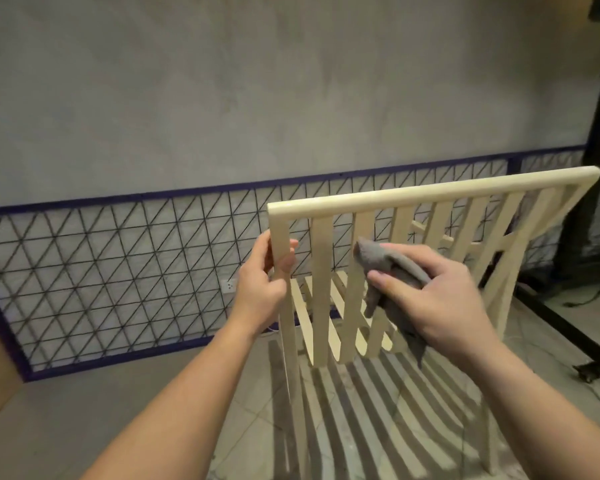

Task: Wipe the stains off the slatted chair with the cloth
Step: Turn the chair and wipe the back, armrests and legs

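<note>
Two bare hands work at the centre of the frame. The right hand (440, 299), right of centre, has its fingers and thumb curled round a crumpled grey cloth (387, 271) of soft, nubbly fabric, pressing its bunched upper end against one of the flat upright slats; a loose tail of the cloth hangs below the palm. The left hand (264, 282), just left of centre, grips the outermost upright post of the chair back, thumb on the near face and fingertips wrapped round the far side.

Both hold a pale cream wooden slatted chair (430, 192), which fills the centre and right of the frame. Its top rail is smooth and rounded, tilting upward toward the right edge, with flat parallel slats running down from it. More slats show through the gaps, and striped shadows fall across the pale tiled floor (250, 417) at the lower centre.

Beyond, across the left and middle, a black wire mesh panel (101, 271) with a triangular grid and dark blue frame leans on a rough grey concrete wall (222, 91). A small white socket (230, 286) sits low on that wall.
</note>
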Motion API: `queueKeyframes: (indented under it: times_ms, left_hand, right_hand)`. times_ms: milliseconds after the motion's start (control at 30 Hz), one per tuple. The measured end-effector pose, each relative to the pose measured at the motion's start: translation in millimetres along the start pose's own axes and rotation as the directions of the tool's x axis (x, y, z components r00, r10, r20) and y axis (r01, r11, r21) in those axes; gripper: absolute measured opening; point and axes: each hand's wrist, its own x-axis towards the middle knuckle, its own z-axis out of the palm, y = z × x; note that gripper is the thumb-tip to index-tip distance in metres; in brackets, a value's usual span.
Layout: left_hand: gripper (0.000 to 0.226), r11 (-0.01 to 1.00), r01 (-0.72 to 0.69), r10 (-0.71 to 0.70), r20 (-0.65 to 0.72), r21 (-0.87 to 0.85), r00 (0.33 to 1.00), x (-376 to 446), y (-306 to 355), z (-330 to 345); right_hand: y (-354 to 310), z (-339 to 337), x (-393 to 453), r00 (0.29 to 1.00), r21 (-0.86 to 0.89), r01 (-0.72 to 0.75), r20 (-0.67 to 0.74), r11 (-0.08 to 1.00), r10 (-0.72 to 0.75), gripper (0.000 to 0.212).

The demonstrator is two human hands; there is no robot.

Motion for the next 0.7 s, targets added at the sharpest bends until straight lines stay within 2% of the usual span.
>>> queueKeyframes:
  times_ms: [33,100,167,233,300,367,500,633,700]
  left_hand:
    - [0.034,0.999,0.008,-0.009,-0.006,-0.035,1.000,1,1,1]
    - [0.032,0.996,0.026,-0.028,-0.024,-0.081,0.999,2,-1,2]
    - [0.028,0.995,0.029,-0.034,-0.044,-0.096,0.998,3,-4,2]
    - [0.024,0.994,0.033,-0.038,-0.050,-0.108,0.998,3,-7,4]
    - [0.023,0.991,0.035,-0.043,-0.059,-0.131,0.997,3,-8,5]
    - [0.022,0.990,0.026,-0.037,-0.076,-0.141,0.996,4,-9,7]
    - [0.015,0.994,0.010,-0.021,-0.103,-0.108,0.994,4,-5,9]
    - [0.010,0.998,-0.022,0.032,-0.169,0.061,0.985,7,-9,8]
    - [0.006,0.998,-0.029,0.038,-0.154,0.058,0.987,7,-6,7]
  right_hand:
    - [-15,-2,8,0.983,-0.068,0.164,-0.073,0.984,-0.169,0.031]
    - [-29,-7,30,0.886,-0.265,0.401,-0.131,0.877,-0.445,0.029]
    - [-31,-12,54,0.813,-0.433,0.481,-0.106,0.762,-0.573,0.029]
    - [-27,-8,73,0.812,-0.540,0.463,-0.059,0.703,-0.580,0.029]
    - [-22,10,85,0.833,-0.582,0.489,0.093,0.650,-0.545,0.027]
    - [-20,35,91,0.826,-0.550,0.550,0.248,0.628,-0.507,0.023]
    - [-29,77,91,0.772,-0.505,0.622,0.272,0.598,-0.574,0.023]
    - [-38,104,87,0.668,-0.499,0.724,0.340,0.475,-0.662,0.037]
    - [-36,96,91,0.657,-0.443,0.746,0.371,0.497,-0.656,0.034]
